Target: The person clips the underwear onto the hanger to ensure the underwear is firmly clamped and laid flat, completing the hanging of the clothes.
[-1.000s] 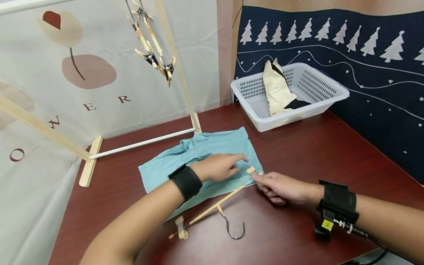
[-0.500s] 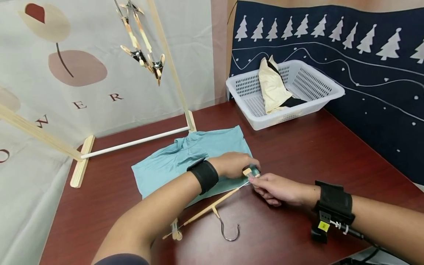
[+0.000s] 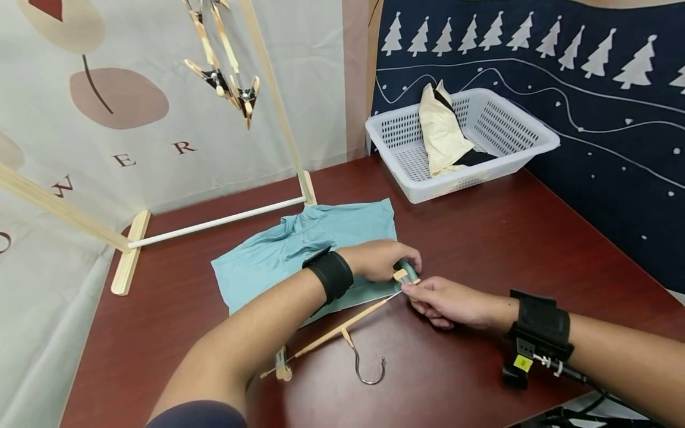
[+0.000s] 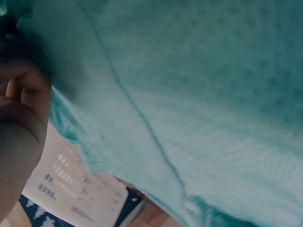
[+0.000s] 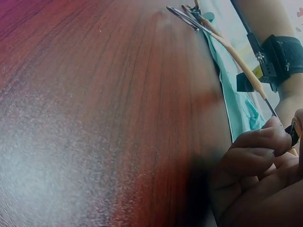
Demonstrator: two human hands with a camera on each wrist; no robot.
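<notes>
Your right hand [image 3: 446,300] pinches the wooden clip [image 3: 401,275] at the near end of the clip hanger [image 3: 334,333], fingers curled tight round it. Your left hand [image 3: 382,259] is curled over the corner of the teal garment [image 3: 299,249] and pinches that corner right at the clip, so cloth and clip meet between your two hands. From the head view I cannot tell whether the clip has already bitten onto the fabric or is only held against it; the left wrist view shows teal cloth and little else.

The teal garment lies flat on the counter [image 3: 508,249], spread out between the base of the wooden rack [image 3: 214,223] and the hanger. The hanger lies on the counter along the garment's near edge, its metal hook [image 3: 369,368] pointing toward you.

As I judge it, the work is at an early stage. The garment is laid out and the hanger is set against its edge, and the first corner is just being fastened. The second clip [image 3: 282,370], at the far end of the hanger near your left forearm, looks free of any cloth, so that side remains to be done.

Behind the garment, other clip hangers [image 3: 225,83] dangle from the rack. A white basket [image 3: 514,128] stands at the back right of the counter with a cream cloth [image 3: 441,134] in it.
</notes>
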